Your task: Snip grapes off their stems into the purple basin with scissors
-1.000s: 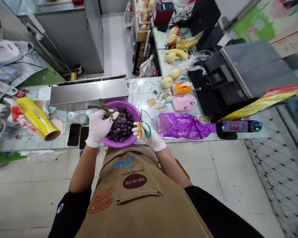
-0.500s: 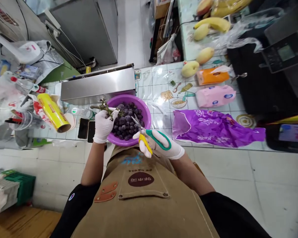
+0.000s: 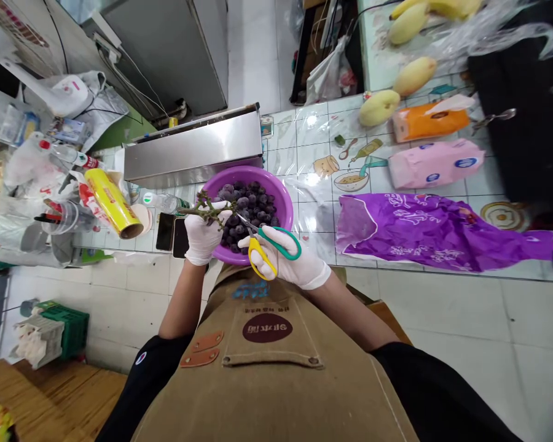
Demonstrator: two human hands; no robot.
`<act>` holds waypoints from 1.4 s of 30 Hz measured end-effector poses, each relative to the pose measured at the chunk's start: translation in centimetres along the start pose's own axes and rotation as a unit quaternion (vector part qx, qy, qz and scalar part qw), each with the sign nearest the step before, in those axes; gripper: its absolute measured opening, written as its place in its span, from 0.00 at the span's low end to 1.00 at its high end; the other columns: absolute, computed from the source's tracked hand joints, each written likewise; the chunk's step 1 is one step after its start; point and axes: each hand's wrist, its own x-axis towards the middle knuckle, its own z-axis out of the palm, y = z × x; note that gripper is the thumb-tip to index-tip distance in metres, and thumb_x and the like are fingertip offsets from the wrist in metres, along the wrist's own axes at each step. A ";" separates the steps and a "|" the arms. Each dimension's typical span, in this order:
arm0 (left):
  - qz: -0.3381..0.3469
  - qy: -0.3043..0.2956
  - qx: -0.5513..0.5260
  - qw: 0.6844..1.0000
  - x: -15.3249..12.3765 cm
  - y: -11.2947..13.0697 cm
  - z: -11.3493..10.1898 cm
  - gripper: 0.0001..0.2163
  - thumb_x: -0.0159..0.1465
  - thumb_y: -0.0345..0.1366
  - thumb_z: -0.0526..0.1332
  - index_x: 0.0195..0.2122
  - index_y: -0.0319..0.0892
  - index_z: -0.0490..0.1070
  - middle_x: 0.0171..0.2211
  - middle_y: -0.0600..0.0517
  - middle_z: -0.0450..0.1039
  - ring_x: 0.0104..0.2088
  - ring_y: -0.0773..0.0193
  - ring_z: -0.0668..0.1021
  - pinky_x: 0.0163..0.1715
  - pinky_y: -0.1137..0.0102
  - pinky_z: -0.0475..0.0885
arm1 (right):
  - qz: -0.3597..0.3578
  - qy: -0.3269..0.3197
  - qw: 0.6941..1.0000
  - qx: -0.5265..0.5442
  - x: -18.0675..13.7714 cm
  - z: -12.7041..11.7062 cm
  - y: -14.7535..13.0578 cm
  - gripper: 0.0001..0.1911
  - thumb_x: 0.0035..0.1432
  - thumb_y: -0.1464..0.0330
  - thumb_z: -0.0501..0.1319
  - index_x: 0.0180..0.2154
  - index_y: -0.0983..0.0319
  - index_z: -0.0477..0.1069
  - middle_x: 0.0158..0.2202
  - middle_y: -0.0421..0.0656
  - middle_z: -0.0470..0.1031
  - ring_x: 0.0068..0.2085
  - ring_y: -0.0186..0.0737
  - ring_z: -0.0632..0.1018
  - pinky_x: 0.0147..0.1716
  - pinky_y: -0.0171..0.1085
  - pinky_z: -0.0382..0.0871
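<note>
Head view: dark grapes (image 3: 251, 209) fill purple bowl (image 3: 283, 199).

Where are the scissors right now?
In the head view, the scissors are in the right hand at the near rim of the purple bowl, blades pointing at the grape stem the left hand holds.

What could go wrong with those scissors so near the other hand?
The scissors in the right hand point at the stem that the left hand holds. The blades sit close to that glove, so a slip might nick it. The purple bowl stands at the front edge of the counter, so a bump could tip the grapes onto the floor.
</note>
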 end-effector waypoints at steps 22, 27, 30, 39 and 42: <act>-0.329 0.200 -0.318 0.867 0.7 -2.2 -0.6 0.29 0.57 0.64 0.75 0.32 0.39 0.76 0.22 0.58 0.70 0.18 0.77 0.64 0.17 0.78 0.58 | -0.095 0.011 0.984 -0.151 0.4 0.0 1.6 0.24 0.76 0.52 0.60 0.47 0.67 0.80 0.27 0.40 0.75 0.22 0.31 0.73 0.25 0.31 0.68; -0.313 0.218 -0.304 0.873 1.2 -1.6 -0.8 0.29 0.55 0.64 0.76 0.31 0.40 0.74 0.27 0.54 0.76 0.20 0.77 0.68 0.18 0.78 0.58 | -0.098 0.012 0.974 -0.203 0.7 -0.3 1.4 0.22 0.75 0.52 0.61 0.47 0.66 0.79 0.30 0.41 0.78 0.23 0.32 0.73 0.25 0.33 0.69; -0.306 0.209 -0.301 0.879 0.9 -0.7 -0.8 0.28 0.57 0.63 0.76 0.30 0.40 0.75 0.27 0.54 0.76 0.20 0.77 0.68 0.19 0.78 0.59 | -0.086 0.015 0.974 -0.210 1.2 -0.3 1.3 0.22 0.74 0.52 0.61 0.46 0.66 0.79 0.30 0.41 0.78 0.22 0.32 0.73 0.24 0.33 0.69; -0.256 0.173 -0.191 0.932 -1.2 1.2 -0.9 0.25 0.67 0.62 0.68 0.34 0.41 0.77 0.28 0.52 0.78 0.23 0.72 0.74 0.25 0.76 0.69 | -0.076 0.023 0.971 -0.227 2.2 -0.7 2.1 0.23 0.75 0.52 0.61 0.52 0.67 0.77 0.30 0.43 0.80 0.23 0.34 0.75 0.24 0.33 0.71; -0.250 0.162 -0.118 0.947 -2.1 0.6 -0.8 0.24 0.70 0.61 0.64 0.35 0.42 0.77 0.30 0.51 0.79 0.25 0.69 0.78 0.26 0.74 0.72 | -0.036 0.011 0.988 -0.152 2.0 -0.6 2.0 0.25 0.76 0.51 0.59 0.51 0.67 0.77 0.30 0.42 0.79 0.24 0.36 0.77 0.25 0.34 0.73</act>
